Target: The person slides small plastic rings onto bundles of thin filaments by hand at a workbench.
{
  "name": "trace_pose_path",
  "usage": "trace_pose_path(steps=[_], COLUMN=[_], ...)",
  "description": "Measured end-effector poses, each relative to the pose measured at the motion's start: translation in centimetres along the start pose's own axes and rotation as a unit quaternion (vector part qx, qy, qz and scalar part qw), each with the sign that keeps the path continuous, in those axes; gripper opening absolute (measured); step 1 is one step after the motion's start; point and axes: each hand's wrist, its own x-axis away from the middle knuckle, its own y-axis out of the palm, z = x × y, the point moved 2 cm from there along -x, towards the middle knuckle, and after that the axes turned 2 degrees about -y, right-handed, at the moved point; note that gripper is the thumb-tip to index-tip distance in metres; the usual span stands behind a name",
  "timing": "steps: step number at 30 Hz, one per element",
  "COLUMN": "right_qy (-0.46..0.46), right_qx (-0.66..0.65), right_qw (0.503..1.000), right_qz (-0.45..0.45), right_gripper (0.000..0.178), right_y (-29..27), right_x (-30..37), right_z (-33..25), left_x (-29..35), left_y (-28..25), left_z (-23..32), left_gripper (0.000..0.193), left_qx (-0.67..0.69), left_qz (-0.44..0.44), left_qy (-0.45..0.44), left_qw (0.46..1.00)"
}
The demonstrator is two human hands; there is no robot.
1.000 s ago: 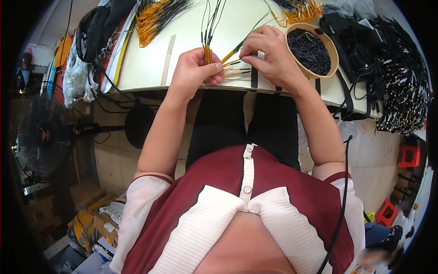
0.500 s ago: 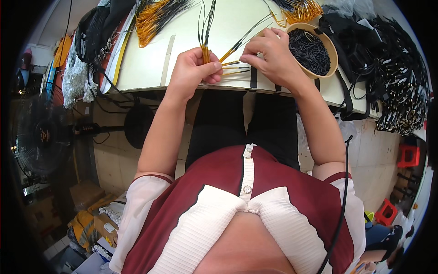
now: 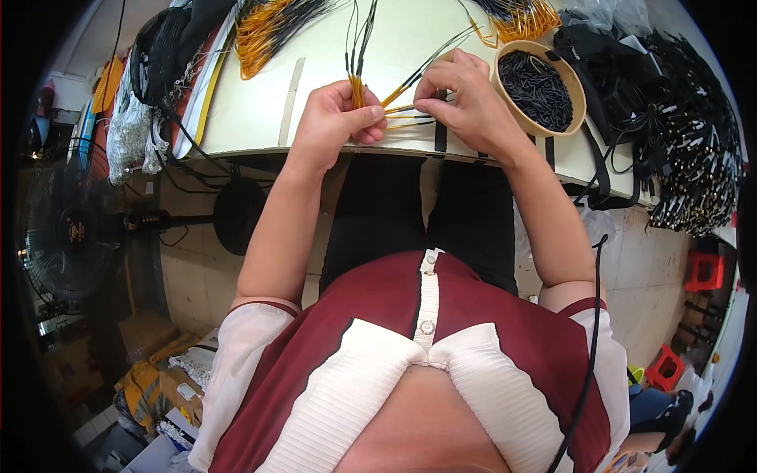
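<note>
My left hand grips a small bundle of black wires with yellow ends at the near edge of a pale worktable; the wires run up and away across the top. My right hand pinches the tip of one yellow-and-black wire that sticks out sideways from that bundle. A round tan bowl full of small black pieces stands just right of my right hand.
Heaps of yellow-ended wires lie at the table's far left and at its far right. Black cable bundles pile up at the right. A floor fan stands at the left, red stools at the right, boxes below left.
My right hand has shifted slightly left and up along the single wire, closer to my left hand. The left hand keeps its hold on the bundle.
</note>
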Motion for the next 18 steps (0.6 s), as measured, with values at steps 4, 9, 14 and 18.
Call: trace_pose_path(steps=[4, 9, 14, 18], right_qy=[-0.005, -0.001, -0.041, -0.071], right_qx=[0.000, 0.018, 0.127, 0.189], right_qw=[1.000, 1.000, 0.986, 0.973], right_qz=[0.010, 0.014, 0.102, 0.113], right_gripper=[0.011, 0.008, 0.009, 0.014], right_y=[0.1, -0.3, -2.2, -2.3], right_x=[-0.1, -0.3, -0.7, -1.3], right_z=[-0.3, -0.6, -1.6, -1.1], left_x=[0.0, 0.0, -0.1, -0.1], left_y=[0.1, 0.0, -0.1, -0.1], left_z=[0.0, 0.0, -0.1, 0.0], left_gripper=[0.009, 0.008, 0.007, 0.008], left_qx=[-0.004, 0.014, 0.024, 0.002], left_qz=[-0.003, -0.006, -0.008, -0.014], left_qy=[0.006, 0.002, -0.010, -0.019], left_qw=[1.000, 1.000, 1.000, 1.000])
